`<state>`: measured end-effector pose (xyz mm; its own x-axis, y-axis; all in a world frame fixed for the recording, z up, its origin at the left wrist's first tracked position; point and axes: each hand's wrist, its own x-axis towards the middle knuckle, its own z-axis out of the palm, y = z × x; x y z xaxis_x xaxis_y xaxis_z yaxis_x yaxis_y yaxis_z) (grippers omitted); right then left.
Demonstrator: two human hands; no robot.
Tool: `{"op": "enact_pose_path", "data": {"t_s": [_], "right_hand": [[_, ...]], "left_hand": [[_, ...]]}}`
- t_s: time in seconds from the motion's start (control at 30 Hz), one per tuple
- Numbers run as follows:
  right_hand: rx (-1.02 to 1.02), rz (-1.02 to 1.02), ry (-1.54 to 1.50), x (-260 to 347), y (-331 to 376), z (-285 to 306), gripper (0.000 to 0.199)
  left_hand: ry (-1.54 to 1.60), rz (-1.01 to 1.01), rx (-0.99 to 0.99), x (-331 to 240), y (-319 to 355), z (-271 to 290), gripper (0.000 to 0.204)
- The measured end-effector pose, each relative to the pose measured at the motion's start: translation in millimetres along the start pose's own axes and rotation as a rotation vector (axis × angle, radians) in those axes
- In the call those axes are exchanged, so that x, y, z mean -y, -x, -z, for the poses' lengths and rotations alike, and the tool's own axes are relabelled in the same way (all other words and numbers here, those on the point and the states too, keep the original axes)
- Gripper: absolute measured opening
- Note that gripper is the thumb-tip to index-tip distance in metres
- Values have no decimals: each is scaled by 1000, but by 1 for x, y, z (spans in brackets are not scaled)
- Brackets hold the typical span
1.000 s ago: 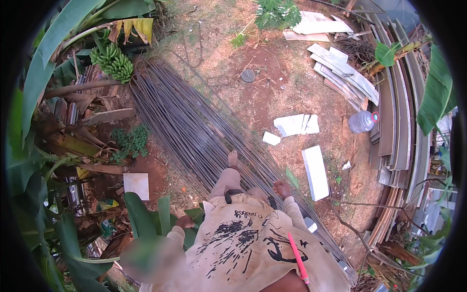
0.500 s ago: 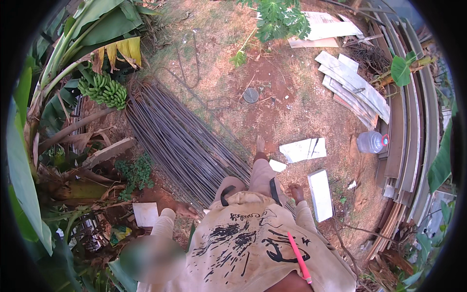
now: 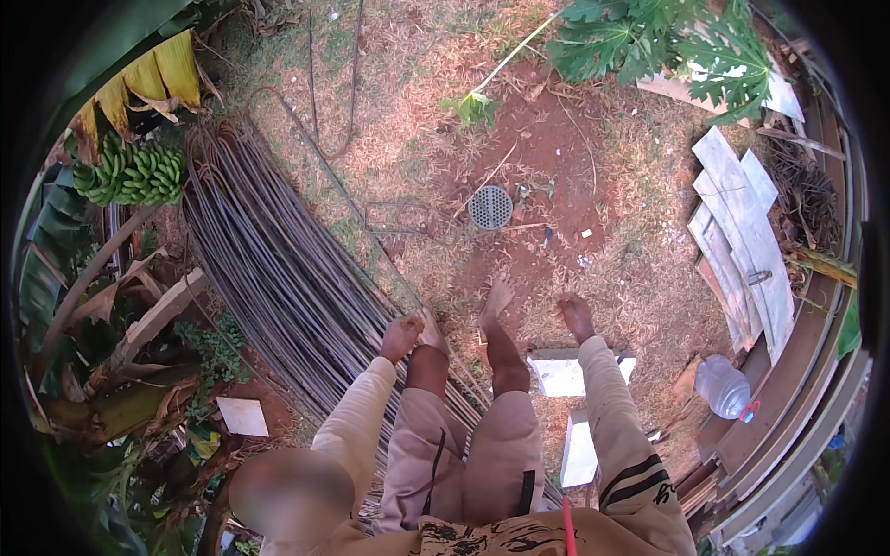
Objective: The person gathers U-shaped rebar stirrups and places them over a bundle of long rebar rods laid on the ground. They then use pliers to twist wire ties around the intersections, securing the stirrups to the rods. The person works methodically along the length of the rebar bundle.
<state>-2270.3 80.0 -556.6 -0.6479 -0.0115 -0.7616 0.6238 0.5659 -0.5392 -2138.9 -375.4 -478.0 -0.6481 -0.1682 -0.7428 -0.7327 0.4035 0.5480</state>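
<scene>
The ground is bare red earth with patches of dry grass point(image 3: 408, 139) — outdoors, in flat daylight. A round drain cover point(image 3: 489, 207) sits in the dirt near the middle. Pale boards point(image 3: 742, 232) lie stacked at the right, beside long metal rails point(image 3: 807, 408) and a plastic water bottle point(image 3: 723, 387). At the left hangs a bunch of green bananas point(image 3: 130, 173) among broad leaves — a papaya plant point(image 3: 667, 42) spreads at the top.

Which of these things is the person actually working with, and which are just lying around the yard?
In hand:
- left hand, down at the pile of long metal rods
- right hand, hanging free, open

Lying about:
- round drain cover
- plastic water bottle
- white slabs
- bunch of green bananas
</scene>
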Motion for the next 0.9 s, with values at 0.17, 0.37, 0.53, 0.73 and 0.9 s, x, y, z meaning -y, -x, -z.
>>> {"op": "enact_pose_path", "data": {"t_s": [0.17, 0.37, 0.53, 0.73, 0.9], "right_hand": [[-27, 391, 492, 30, -220, -75, 36], [-286, 364, 365, 24, -373, -194, 46], [-326, 338, 339, 28, -377, -264, 45], [-64, 265, 212, 25, -365, -253, 24], [-12, 241, 89, 90, -290, -246, 22]], "left_hand": [[-384, -177, 0, 16, -252, -64, 38], [-832, -211, -6, 71, -400, -119, 51], [-1084, -373, -111, 125, -422, -124, 42], [-787, -581, 33, 82, -403, -100, 26], [82, -348, 145, 27, -356, -41, 23]]}}
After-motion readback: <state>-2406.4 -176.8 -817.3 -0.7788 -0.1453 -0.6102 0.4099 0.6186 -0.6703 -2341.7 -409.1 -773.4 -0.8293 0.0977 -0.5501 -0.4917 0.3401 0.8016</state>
